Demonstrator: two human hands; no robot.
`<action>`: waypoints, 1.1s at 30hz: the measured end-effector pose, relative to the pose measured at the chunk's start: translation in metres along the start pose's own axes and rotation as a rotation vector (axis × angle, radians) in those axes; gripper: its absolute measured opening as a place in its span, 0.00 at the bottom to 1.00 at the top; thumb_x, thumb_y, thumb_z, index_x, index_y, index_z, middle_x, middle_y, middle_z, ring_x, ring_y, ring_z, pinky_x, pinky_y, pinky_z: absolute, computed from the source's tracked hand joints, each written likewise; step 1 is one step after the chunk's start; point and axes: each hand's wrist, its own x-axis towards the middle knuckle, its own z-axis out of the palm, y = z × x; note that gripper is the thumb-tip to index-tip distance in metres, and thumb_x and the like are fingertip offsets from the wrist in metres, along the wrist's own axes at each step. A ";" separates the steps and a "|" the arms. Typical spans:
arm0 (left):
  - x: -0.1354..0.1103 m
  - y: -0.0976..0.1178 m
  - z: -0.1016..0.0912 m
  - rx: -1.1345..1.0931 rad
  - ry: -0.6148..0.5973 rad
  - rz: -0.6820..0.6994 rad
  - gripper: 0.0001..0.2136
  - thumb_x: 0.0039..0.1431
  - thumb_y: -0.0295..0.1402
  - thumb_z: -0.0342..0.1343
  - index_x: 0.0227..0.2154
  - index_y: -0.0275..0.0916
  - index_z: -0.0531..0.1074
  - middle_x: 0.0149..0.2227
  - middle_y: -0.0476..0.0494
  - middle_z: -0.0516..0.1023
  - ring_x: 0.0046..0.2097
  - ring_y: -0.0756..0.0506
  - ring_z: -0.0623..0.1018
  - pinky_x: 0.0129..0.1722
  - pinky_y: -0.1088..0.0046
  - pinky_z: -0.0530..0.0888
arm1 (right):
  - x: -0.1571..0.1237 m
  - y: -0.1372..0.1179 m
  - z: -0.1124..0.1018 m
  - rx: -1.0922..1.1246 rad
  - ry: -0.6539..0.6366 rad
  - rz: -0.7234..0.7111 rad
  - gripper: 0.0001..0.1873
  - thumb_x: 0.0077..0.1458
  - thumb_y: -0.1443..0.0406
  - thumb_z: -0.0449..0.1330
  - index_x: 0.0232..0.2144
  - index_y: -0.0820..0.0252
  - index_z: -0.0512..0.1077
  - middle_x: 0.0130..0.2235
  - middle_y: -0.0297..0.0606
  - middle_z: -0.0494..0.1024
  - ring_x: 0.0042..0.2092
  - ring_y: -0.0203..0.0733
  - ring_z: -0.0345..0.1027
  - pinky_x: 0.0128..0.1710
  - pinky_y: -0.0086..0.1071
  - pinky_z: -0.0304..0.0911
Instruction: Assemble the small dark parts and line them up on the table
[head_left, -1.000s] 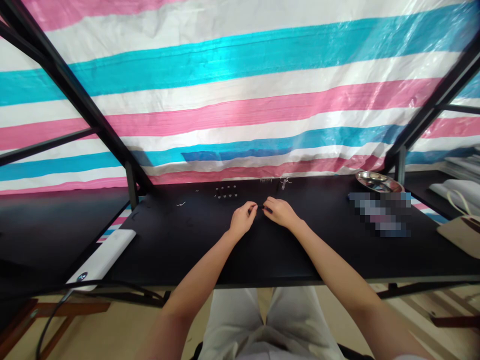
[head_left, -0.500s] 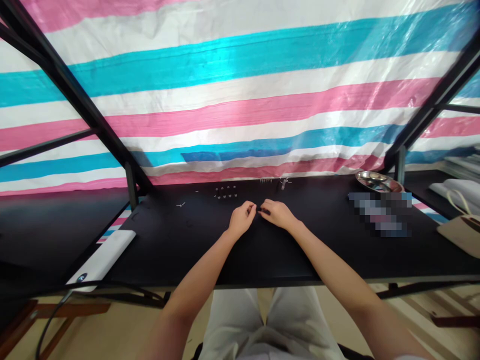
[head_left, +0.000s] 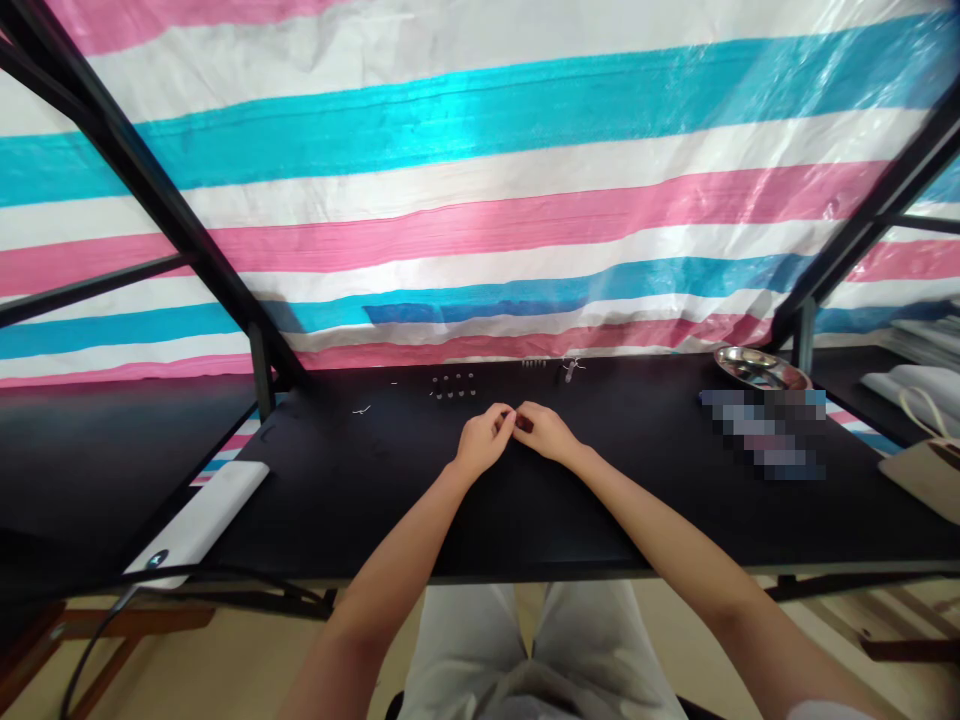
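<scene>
Over the middle of the black table (head_left: 360, 500), my left hand (head_left: 484, 438) and my right hand (head_left: 547, 432) meet at their fingertips. Both are closed in a pinch. Whatever sits between the fingers is too small and too covered to name. Just beyond my left hand, several small metallic pieces (head_left: 450, 386) lie in two short rows. Farther back is a tight row of small light pieces (head_left: 534, 363). To the right of that row lies a small clear item with white strands (head_left: 571, 370).
A white power strip (head_left: 202, 515) with a black cable lies at the left edge. White thread-like scraps (head_left: 362, 410) are on the left half. A shiny metal dish (head_left: 761, 369) stands back right, near a blurred-out patch. Black frame posts rise before a striped sheet (head_left: 480, 220).
My right hand has moved slightly left, so its fingertips now touch those of my left hand. The small pieces on the table have stayed put.
</scene>
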 end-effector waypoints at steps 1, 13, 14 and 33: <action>0.001 0.000 -0.001 0.003 0.010 -0.003 0.13 0.59 0.40 0.44 0.39 0.39 0.68 0.21 0.52 0.70 0.22 0.54 0.69 0.24 0.80 0.64 | 0.004 0.001 -0.001 -0.031 -0.012 0.023 0.05 0.50 0.65 0.55 0.25 0.60 0.66 0.28 0.33 0.68 0.28 0.33 0.60 0.30 0.27 0.56; 0.001 -0.010 -0.001 0.142 0.010 0.057 0.11 0.59 0.35 0.44 0.33 0.39 0.71 0.20 0.53 0.68 0.22 0.53 0.68 0.26 0.80 0.63 | 0.080 0.017 0.018 0.098 0.015 0.265 0.10 0.43 0.69 0.57 0.31 0.63 0.74 0.30 0.37 0.77 0.32 0.36 0.69 0.34 0.26 0.61; 0.000 -0.009 0.000 0.149 0.003 0.068 0.11 0.59 0.35 0.43 0.33 0.40 0.71 0.20 0.53 0.68 0.22 0.53 0.68 0.26 0.79 0.63 | 0.084 0.017 0.023 0.084 -0.001 0.271 0.10 0.43 0.69 0.57 0.31 0.63 0.74 0.30 0.37 0.77 0.32 0.36 0.69 0.34 0.26 0.61; -0.003 -0.006 0.005 0.194 -0.119 0.179 0.11 0.59 0.33 0.44 0.34 0.41 0.72 0.23 0.50 0.72 0.25 0.51 0.71 0.28 0.78 0.65 | 0.093 0.014 0.045 -0.206 -0.107 0.352 0.11 0.52 0.58 0.55 0.31 0.58 0.70 0.33 0.36 0.76 0.35 0.38 0.69 0.29 0.27 0.56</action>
